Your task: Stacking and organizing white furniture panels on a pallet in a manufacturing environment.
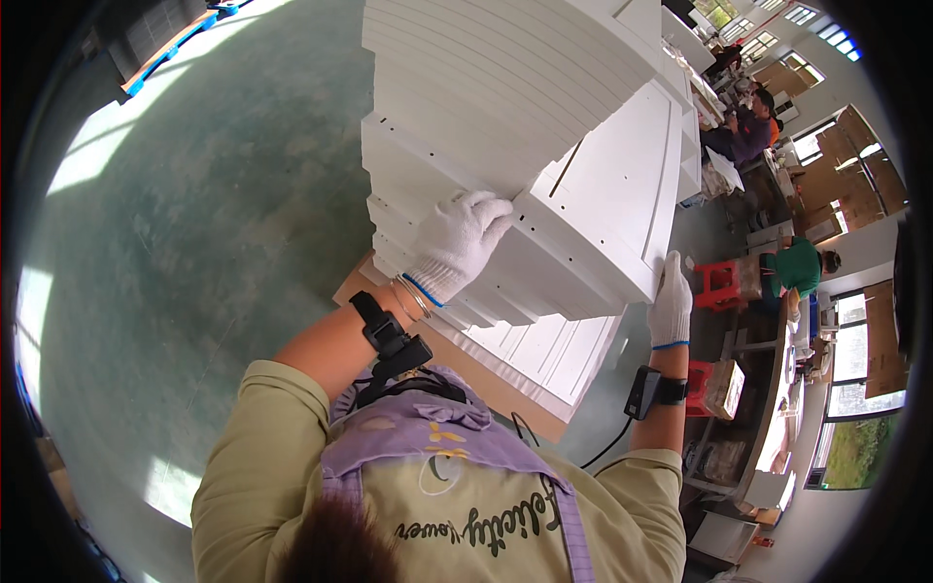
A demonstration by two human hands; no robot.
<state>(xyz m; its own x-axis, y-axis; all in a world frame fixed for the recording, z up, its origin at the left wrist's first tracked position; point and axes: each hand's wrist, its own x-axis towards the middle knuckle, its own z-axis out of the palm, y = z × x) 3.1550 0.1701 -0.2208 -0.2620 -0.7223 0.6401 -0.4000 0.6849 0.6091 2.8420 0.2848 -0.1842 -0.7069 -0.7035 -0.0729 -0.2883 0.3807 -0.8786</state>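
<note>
White panels [622, 175] with drilled holes and a dark slot lie in a tall, uneven stack in front of me. My left hand [459, 238], in a white knit glove with a blue cuff, is closed, its fingers curled at the edge of a panel near the stack's middle. At the right front corner, my gloved right hand [671, 303] rests along the side of a panel, its fingers stretched upward and close together. The undersides of both hands are hidden. A grooved white panel [496, 73] tops the far part of the stack.
More white panels [549, 355] lie low beneath the stack, on a brown cardboard sheet [486, 384]. On the right are red stools [717, 285], a long workbench [768, 408] and several seated people. A blue-and-orange pallet edge [170, 51] shows at far left on the green floor.
</note>
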